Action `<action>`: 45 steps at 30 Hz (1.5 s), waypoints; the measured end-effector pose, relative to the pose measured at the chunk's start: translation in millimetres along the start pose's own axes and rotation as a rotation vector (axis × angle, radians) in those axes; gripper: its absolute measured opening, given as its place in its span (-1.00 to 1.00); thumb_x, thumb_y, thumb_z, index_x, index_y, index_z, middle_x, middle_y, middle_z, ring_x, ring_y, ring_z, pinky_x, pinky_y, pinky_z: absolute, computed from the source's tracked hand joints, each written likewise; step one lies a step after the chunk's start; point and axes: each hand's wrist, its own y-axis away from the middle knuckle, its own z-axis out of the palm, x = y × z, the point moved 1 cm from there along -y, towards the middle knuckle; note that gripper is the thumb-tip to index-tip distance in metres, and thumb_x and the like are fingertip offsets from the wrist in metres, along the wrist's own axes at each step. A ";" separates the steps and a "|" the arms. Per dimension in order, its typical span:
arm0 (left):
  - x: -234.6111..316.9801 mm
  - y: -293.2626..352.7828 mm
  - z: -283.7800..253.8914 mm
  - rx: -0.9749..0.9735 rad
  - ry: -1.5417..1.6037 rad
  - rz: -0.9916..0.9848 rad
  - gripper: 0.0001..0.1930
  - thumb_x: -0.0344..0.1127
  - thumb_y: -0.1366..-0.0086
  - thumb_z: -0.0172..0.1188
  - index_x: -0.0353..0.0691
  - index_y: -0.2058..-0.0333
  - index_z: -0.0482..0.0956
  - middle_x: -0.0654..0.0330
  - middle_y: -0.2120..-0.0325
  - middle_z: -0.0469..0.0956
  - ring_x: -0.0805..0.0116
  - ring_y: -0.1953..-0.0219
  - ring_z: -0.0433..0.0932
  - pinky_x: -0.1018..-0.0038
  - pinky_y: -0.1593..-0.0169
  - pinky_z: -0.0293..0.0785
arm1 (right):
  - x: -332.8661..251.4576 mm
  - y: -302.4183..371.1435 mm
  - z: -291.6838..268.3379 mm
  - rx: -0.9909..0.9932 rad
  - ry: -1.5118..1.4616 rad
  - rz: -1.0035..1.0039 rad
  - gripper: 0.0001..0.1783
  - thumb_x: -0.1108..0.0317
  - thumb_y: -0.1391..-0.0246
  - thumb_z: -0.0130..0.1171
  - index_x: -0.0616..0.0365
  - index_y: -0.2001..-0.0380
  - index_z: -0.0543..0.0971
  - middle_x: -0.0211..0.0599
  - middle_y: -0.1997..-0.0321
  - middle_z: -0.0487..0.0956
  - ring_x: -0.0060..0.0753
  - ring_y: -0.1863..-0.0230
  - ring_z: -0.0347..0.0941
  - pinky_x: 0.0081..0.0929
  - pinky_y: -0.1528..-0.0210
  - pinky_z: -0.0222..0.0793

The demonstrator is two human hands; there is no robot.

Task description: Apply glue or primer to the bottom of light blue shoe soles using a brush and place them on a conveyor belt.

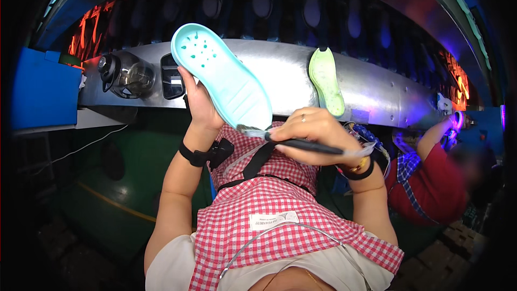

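Note:
My left hand (202,102) grips a light blue shoe sole (237,83) by its left edge, raised over the near rim of the metal ledge. Dark teal spots dot the sole's far end, and shallow ridges cross its nearer half. In my right hand (318,129) is a brush with a black handle (308,144), held in closed fingers. The bristles (251,131) meet the sole's near end, and a clear tube appears to run from the handle toward my wrist. To the right, a yellow-green shoe sole (325,78) lies on the ledge, apart from both hands.
A clear jug with a dark lid (129,75) and a black tray (172,78) stand left on the metal ledge (377,89). Beyond it runs a dark line bearing several soles (263,0). Orange heater glow shows at both ends. A person in red (436,183) works at right.

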 end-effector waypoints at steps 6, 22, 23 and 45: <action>-15.2 13.2 27.5 -0.163 0.045 -0.045 -0.17 0.41 -0.08 -0.44 -0.20 -0.09 0.12 -0.03 0.05 0.30 0.00 0.02 0.30 0.05 -0.09 0.15 | -2.5 -23.1 -9.1 0.263 -0.167 0.251 -0.78 0.47 0.21 0.22 0.19 0.37 0.57 -0.28 0.44 0.55 -0.57 0.45 0.46 -0.67 0.40 0.36; 22.6 21.1 51.0 -0.063 -0.071 0.088 -0.29 0.26 -0.18 -0.34 -0.22 -0.10 0.10 0.07 0.01 0.29 0.19 0.04 0.38 0.25 -0.03 0.31 | 18.6 -0.7 -3.8 0.241 -0.941 0.262 -0.79 0.57 0.10 0.10 0.34 0.31 0.46 -0.07 0.22 0.48 -0.35 0.15 0.42 -0.45 0.04 0.33; 12.8 30.7 58.2 -0.065 -0.072 0.094 -0.29 0.26 -0.18 -0.34 -0.22 -0.10 0.10 0.07 0.01 0.29 0.19 0.04 0.38 0.25 -0.03 0.31 | 18.2 -2.3 2.0 0.289 -1.045 0.318 -0.79 0.56 0.08 0.08 0.35 0.29 0.44 -0.07 0.21 0.48 -0.35 0.16 0.43 -0.46 0.04 0.34; 18.2 27.0 47.4 -0.215 -0.121 0.020 -0.36 0.12 -0.20 -0.26 -0.27 -0.11 0.10 -0.09 0.00 0.26 -0.08 0.03 0.34 -0.03 0.00 0.26 | -9.6 -24.0 -17.0 0.125 -0.454 0.274 -0.80 0.53 0.20 0.20 0.27 0.38 0.55 -0.24 0.41 0.57 -0.57 0.41 0.47 -0.66 0.32 0.37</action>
